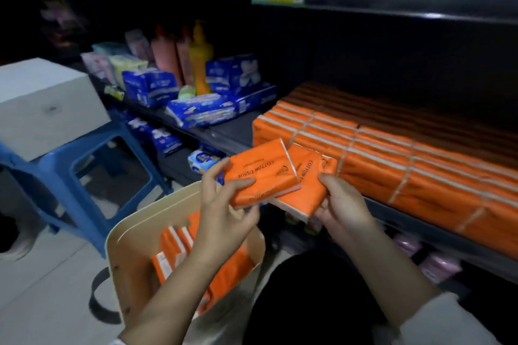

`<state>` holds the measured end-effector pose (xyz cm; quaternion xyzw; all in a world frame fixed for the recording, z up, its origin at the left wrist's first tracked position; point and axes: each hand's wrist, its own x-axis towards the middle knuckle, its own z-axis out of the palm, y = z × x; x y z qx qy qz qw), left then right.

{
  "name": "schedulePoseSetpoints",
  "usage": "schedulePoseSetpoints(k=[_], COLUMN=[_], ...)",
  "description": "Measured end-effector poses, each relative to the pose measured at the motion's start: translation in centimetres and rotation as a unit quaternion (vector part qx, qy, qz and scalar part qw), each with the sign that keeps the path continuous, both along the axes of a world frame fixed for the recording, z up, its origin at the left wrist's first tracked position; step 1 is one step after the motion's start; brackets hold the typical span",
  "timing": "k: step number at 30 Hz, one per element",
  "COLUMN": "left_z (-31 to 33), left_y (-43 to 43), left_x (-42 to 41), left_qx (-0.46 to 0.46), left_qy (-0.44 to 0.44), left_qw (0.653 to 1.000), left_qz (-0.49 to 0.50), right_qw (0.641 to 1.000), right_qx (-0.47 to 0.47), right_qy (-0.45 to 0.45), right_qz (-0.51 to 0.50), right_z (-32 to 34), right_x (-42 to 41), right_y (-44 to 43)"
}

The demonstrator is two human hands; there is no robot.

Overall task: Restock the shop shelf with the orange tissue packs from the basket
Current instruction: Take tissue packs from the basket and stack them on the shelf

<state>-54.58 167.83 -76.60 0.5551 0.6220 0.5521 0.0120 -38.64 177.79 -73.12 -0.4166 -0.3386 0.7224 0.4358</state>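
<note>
Orange tissue packs (262, 173): left hand (224, 210) grips one, right hand (342, 204) other, apparently overlapping.

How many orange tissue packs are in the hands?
2. The upper pack is in the left hand; the lower pack, tucked partly under it, is in the right hand.

Left-hand pack (263, 173) and right-hand pack (304, 187): orange, dark lettering, white edges. Stacked packs (392, 159), beyond the right hand (343, 204): orange with pale stripes. Basket (134, 232), under the left hand (224, 218): cream. Stool (56, 165), far to its left: blue. Packages (151, 87) above it: blue, white print.
</note>
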Motion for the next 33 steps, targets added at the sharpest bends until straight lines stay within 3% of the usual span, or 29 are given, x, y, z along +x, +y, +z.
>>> schedulePoseSetpoints(k=[7,11,14,22,27,33], left_z=[3.1,4.7,5.9,7.6,9.0,9.0], left_y=[2.4,3.6,4.2,6.5,6.7,6.0], left_x=[6.6,9.1,10.3,12.0,12.5,14.7], left_qx=[-0.027,-0.084,-0.153,-0.277,-0.349,-0.339], left_qy=[-0.092,-0.07,-0.007,-0.012,-0.075,-0.15], left_qw=[0.995,0.993,0.985,0.941,0.891,0.864], left_qz=[-0.022,-0.042,-0.075,-0.193,-0.28,-0.339], right_qw=[0.999,0.997,0.996,0.994,0.994,0.993], right_qx=[0.043,0.061,0.078,0.087,0.089,0.101], right_qy=[0.011,0.01,-0.01,-0.028,-0.019,-0.039], right_qz=[-0.031,-0.042,-0.052,-0.06,-0.053,-0.056], right_z=[1.9,2.6,3.0,3.7,4.2,4.3], right_x=[7.2,10.4,12.7,17.0,18.5,20.0], right_y=[-0.1,-0.3,-0.3,-0.1,-0.2,-0.3])
